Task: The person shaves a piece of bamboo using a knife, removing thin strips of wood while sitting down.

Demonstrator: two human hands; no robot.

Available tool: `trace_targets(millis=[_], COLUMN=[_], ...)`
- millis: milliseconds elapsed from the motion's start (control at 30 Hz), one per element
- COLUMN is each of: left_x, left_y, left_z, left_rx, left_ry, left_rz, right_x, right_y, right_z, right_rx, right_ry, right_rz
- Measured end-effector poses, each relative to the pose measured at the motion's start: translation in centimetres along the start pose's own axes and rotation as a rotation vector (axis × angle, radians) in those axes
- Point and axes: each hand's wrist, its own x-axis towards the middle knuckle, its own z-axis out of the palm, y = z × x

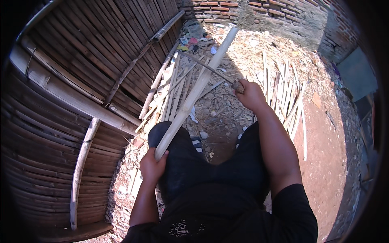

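My left hand (151,167) is closed around the lower end of a long, pale split bamboo piece (193,95), which rests over my left thigh and slants up and away to the right. In my right hand (252,95) is a long-bladed knife (221,74), gripped by its wooden handle. Its narrow blade points left and away, crossing the upper half of the bamboo. Whether the edge bites into the bamboo or only lies against it, I cannot tell.
Bamboo strips (173,91) lie on the left by a slatted bamboo wall (109,44); another pile of strips (287,95) lies on the right. Shavings and scraps cover the ground ahead. A brick wall (259,12) stands at the back. My knees are apart beneath the bamboo.
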Motion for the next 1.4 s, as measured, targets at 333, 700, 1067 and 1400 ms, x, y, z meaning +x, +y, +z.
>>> trace_targets(millis=[333, 700, 1067, 1400], left_x=[-0.1, 0.0, -0.1, -0.1], left_y=[0.2, 0.6, 0.1, 0.3], left_z=[-0.4, -0.5, -0.3, -0.2], left_rx=[0.004, 0.028, -0.001, -0.004], left_ry=[-0.017, -0.024, -0.011, 0.006], left_rz=[-0.024, -0.006, -0.032, 0.007], right_x=[-1.7, -0.2, -1.7, -0.6], right_y=[-3.7, -0.6, -4.2, -0.9], right_z=[2.2, -0.6, 2.1, 0.0], right_rx=[-0.191, -0.015, -0.161, 0.007], right_ry=[-0.313, -0.122, -0.270, -0.098], right_rz=[-0.462, 0.017, -0.472, -0.108])
